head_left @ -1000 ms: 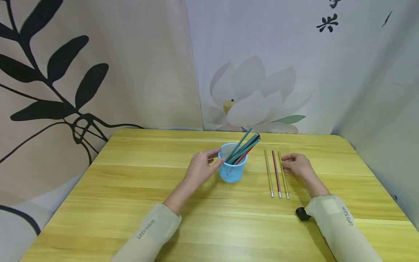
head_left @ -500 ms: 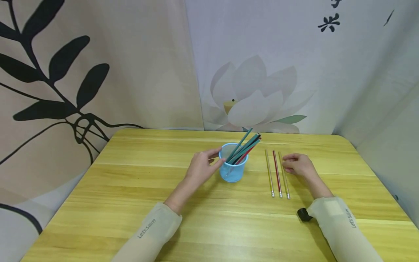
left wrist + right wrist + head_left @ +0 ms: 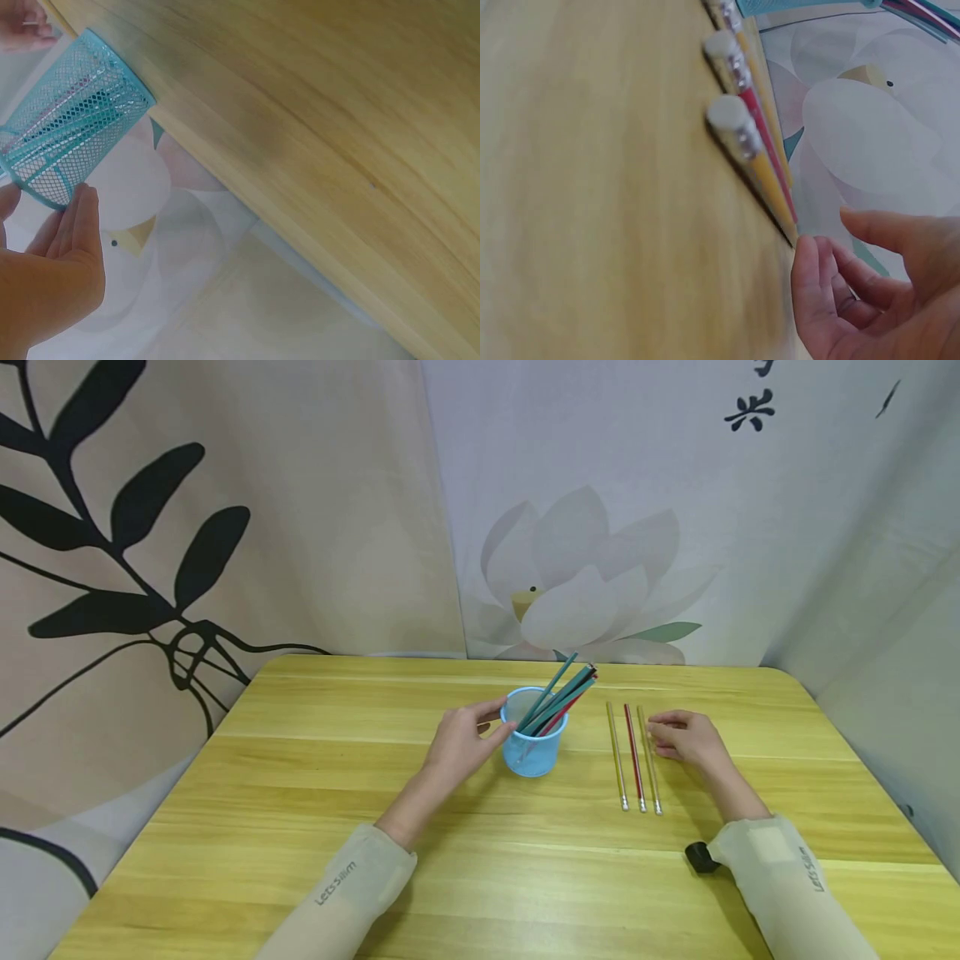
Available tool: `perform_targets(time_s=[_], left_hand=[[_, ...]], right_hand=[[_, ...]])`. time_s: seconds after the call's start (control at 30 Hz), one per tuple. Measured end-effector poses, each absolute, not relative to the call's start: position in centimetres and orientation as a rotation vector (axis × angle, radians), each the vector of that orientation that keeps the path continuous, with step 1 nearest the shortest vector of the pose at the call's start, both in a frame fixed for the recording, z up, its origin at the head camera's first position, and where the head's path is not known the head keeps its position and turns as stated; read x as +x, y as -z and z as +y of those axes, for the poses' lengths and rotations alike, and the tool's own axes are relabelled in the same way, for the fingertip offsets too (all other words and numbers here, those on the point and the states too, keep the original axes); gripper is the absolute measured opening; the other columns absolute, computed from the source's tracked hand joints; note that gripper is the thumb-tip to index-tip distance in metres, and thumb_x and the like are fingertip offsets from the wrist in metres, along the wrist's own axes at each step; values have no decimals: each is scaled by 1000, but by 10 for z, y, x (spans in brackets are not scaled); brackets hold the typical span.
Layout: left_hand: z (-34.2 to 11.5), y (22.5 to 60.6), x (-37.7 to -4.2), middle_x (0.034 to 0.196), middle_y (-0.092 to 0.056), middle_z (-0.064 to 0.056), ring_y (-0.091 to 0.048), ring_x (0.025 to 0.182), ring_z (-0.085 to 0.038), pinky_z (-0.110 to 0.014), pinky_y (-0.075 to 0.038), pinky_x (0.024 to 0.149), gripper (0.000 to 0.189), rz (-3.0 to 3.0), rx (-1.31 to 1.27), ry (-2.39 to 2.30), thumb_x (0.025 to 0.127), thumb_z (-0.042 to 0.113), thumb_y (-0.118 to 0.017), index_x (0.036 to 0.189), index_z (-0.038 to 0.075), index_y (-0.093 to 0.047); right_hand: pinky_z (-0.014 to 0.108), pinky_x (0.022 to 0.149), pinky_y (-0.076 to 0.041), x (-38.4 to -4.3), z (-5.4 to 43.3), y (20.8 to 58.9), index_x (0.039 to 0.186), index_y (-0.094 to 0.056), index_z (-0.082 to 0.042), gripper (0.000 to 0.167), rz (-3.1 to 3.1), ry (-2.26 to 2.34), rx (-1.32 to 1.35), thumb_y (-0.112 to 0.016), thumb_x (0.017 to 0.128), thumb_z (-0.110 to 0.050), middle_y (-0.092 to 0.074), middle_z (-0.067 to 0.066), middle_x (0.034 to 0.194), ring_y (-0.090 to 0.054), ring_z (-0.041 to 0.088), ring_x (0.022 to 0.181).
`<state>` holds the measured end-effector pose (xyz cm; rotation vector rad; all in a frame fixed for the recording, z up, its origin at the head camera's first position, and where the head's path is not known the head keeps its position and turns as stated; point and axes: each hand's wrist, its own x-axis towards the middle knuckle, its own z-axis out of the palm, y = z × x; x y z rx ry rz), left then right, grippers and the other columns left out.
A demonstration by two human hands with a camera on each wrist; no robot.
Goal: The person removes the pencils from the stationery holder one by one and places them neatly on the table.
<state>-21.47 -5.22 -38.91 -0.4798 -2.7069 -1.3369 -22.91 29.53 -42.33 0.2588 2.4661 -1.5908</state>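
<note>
My left hand (image 3: 467,742) holds a light blue mesh pencil cup (image 3: 534,758) at its rim, thumb on the near side and fingers behind. Several dark green pencils (image 3: 553,703) and a red one lean to the right inside the cup. To the right of it, two yellow pencils and a red pencil (image 3: 634,760) lie side by side on the table, eraser ends toward me. Right beside the rightmost yellow pencil (image 3: 769,180) is my right hand (image 3: 686,739). In the right wrist view its thumb stands apart from the loosely bent fingers, with nothing between them.
The wooden table (image 3: 247,827) ends at the back against a cloth backdrop (image 3: 360,527) printed with leaves and a lotus. A small black object (image 3: 701,857) shows at the right sleeve cuff. The backdrop also closes off the right side.
My right hand and forearm have shifted slightly right, the fingertips drawing off the rightmost pencil. That pencil's eraser end sits a touch nearer the red one. The left hand and cup stay put.
</note>
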Motion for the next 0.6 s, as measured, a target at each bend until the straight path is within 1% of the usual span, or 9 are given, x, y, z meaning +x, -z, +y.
perform_targets(time_s=[0.13,0.33,0.53,0.6], left_hand=[[-53,389,-214,126,-69,-14,-69,116,-27,-36,-60,96,46,-2703,-485,1336,94,24,-70,135,6,-61],[-52,389,-215,126,-69,-15,-69,116,-27,-36,-60,95,46,-2701,-483,1341,94,23,-71,135,5,-61],[-53,390,-215,126,-69,-15,-69,116,-28,-37,-60,95,46,-2700,-483,1348,94,24,-71,135,5,-61],[-53,390,-216,126,-69,-15,-69,116,-28,-37,-60,96,46,-2700,-485,1349,94,24,-71,135,5,-61]], right_hand=[[21,76,-63,-227,293,420,140,-47,9,52,2480,1596,263,-57,102,-25,-62,0,106,-64,4,82],[20,76,-63,-224,289,415,137,-48,10,49,2496,1639,234,-57,102,-23,-62,-2,103,-65,2,79],[22,78,-63,-221,285,410,136,-49,10,48,2535,1653,188,-58,102,-22,-63,2,107,-65,3,81],[22,78,-63,-220,283,407,135,-50,10,48,2546,1653,184,-58,102,-23,-63,1,107,-65,3,82]])
